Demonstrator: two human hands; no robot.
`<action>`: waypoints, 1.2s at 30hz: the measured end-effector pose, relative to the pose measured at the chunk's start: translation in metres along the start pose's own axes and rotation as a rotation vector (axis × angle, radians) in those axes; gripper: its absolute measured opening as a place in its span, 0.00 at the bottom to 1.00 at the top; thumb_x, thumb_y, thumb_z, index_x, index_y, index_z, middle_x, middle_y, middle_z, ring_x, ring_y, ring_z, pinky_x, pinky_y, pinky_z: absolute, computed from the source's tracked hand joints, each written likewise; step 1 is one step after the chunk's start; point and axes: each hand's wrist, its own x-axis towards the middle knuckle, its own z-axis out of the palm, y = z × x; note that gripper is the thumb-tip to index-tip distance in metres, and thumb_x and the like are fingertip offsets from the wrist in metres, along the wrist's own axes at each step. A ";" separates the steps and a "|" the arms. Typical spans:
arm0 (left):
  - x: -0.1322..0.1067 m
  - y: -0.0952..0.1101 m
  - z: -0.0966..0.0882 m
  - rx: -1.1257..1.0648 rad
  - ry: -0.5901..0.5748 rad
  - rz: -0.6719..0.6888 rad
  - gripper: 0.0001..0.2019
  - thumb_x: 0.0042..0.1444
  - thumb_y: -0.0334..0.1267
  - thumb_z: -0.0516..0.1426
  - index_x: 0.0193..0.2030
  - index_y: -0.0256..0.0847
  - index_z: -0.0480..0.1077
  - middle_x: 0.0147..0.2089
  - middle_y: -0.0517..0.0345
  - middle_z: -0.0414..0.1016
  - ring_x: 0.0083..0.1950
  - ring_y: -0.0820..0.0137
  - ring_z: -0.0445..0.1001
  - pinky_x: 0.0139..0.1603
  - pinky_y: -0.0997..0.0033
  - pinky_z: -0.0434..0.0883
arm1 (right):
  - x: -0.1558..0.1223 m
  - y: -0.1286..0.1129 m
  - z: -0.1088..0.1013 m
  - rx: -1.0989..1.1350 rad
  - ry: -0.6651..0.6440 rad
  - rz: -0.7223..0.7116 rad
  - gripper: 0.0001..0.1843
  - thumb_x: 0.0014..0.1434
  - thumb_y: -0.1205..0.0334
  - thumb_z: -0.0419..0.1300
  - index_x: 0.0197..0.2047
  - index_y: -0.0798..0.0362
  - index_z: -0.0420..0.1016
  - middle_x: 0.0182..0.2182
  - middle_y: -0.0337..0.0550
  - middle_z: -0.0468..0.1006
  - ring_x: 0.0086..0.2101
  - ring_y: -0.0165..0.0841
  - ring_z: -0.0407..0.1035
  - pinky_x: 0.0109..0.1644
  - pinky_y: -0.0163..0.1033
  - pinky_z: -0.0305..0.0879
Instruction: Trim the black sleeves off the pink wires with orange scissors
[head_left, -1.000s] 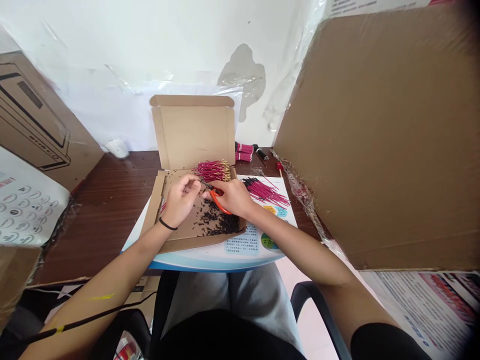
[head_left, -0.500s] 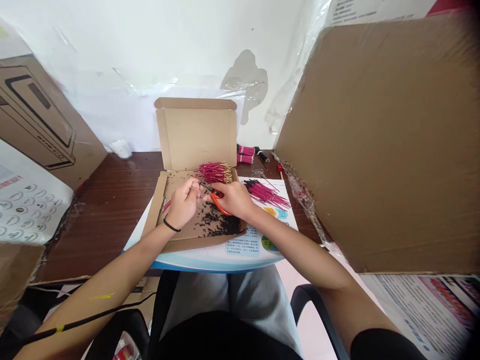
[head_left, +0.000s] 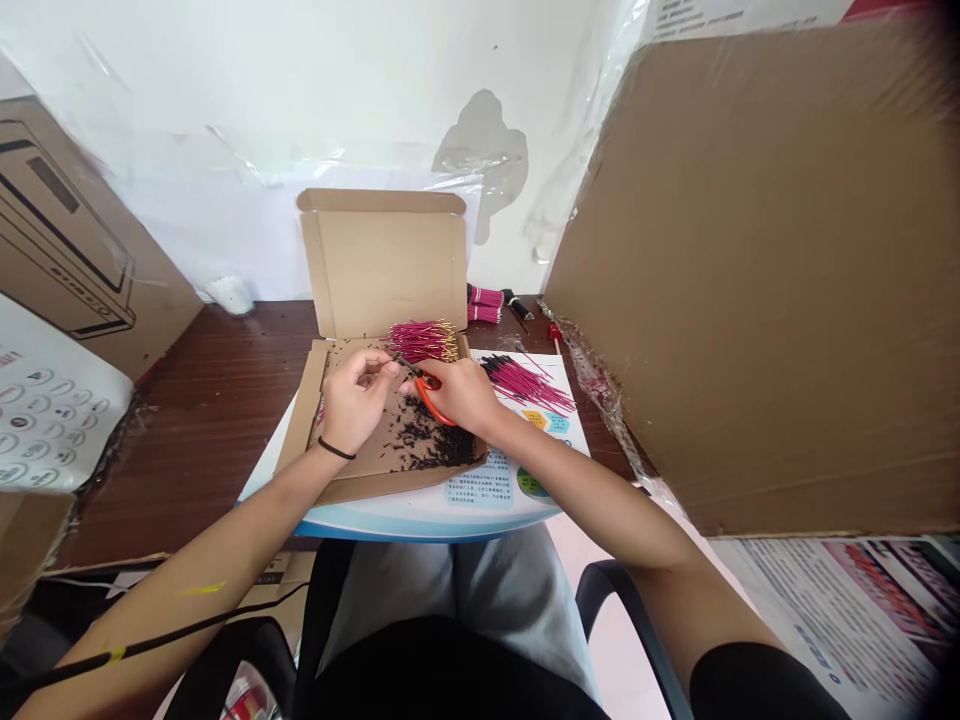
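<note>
Stick (head_left: pixel 398 362) pinched, left hand (head_left: pixel 355 400); right hand (head_left: pixel 459 393) gripping scissors (head_left: pixel 429 398).

Orange-handled scissors (head_left: pixel 429 397) slant up-left, their dark blades narrow, above scattered black clippings (head_left: pixel 431 445).

A white wall is rising beyond the right hand (head_left: pixel 461 395), with clear plastic sheeting (head_left: pixel 247 195) hanging across it and a grey patch (head_left: pixel 480 160) showing through. A dark wooden desk (head_left: pixel 202 420) is stretching away left of the left hand (head_left: pixel 352 400). A tall brown cardboard panel (head_left: pixel 750 270) is standing right of the right hand, while a printed cardboard box (head_left: pixel 67 240) is leaning left of the left hand. Below the right hand, a black chair armrest (head_left: pixel 600 580) is curving above a pale floor (head_left: pixel 615 650).
</note>
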 end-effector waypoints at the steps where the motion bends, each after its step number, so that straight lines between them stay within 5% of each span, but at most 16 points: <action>1: 0.000 0.000 0.000 -0.004 0.008 0.000 0.14 0.55 0.49 0.60 0.36 0.39 0.70 0.33 0.56 0.77 0.35 0.69 0.77 0.37 0.69 0.73 | 0.000 0.000 0.000 0.001 -0.001 -0.005 0.27 0.62 0.36 0.54 0.39 0.50 0.81 0.31 0.48 0.83 0.34 0.39 0.76 0.33 0.36 0.50; 11: -0.003 0.012 -0.005 0.064 -0.119 0.109 0.20 0.63 0.56 0.50 0.33 0.42 0.68 0.28 0.58 0.72 0.30 0.70 0.70 0.34 0.68 0.68 | -0.002 -0.001 -0.002 0.009 -0.022 -0.029 0.25 0.63 0.39 0.55 0.49 0.48 0.80 0.35 0.48 0.84 0.37 0.40 0.76 0.36 0.37 0.57; 17: 0.001 0.008 -0.002 -0.185 -0.322 -0.006 0.23 0.62 0.60 0.50 0.28 0.42 0.60 0.23 0.63 0.61 0.25 0.74 0.64 0.27 0.73 0.65 | -0.002 0.000 -0.002 -0.004 -0.025 -0.031 0.25 0.63 0.38 0.54 0.47 0.48 0.81 0.35 0.49 0.84 0.37 0.41 0.77 0.35 0.38 0.56; 22: -0.001 0.003 0.003 -0.248 -0.210 -0.085 0.20 0.56 0.57 0.59 0.40 0.41 0.65 0.30 0.62 0.68 0.28 0.74 0.70 0.31 0.72 0.72 | 0.000 0.000 -0.001 -0.002 -0.014 -0.008 0.25 0.63 0.39 0.55 0.48 0.48 0.80 0.34 0.49 0.84 0.37 0.41 0.76 0.35 0.37 0.56; 27: -0.003 0.005 -0.001 -0.076 -0.077 -0.042 0.18 0.56 0.55 0.59 0.35 0.40 0.69 0.29 0.59 0.73 0.30 0.71 0.72 0.34 0.70 0.72 | 0.000 0.000 -0.001 0.005 -0.021 -0.020 0.24 0.62 0.39 0.55 0.46 0.48 0.81 0.33 0.48 0.83 0.35 0.40 0.76 0.35 0.37 0.55; 36: -0.004 0.015 -0.003 -0.058 -0.176 -0.001 0.18 0.63 0.51 0.53 0.29 0.40 0.68 0.20 0.63 0.67 0.22 0.74 0.66 0.26 0.73 0.65 | 0.000 0.003 -0.002 -0.001 -0.008 -0.029 0.25 0.61 0.39 0.57 0.51 0.46 0.80 0.37 0.48 0.84 0.39 0.41 0.77 0.37 0.38 0.58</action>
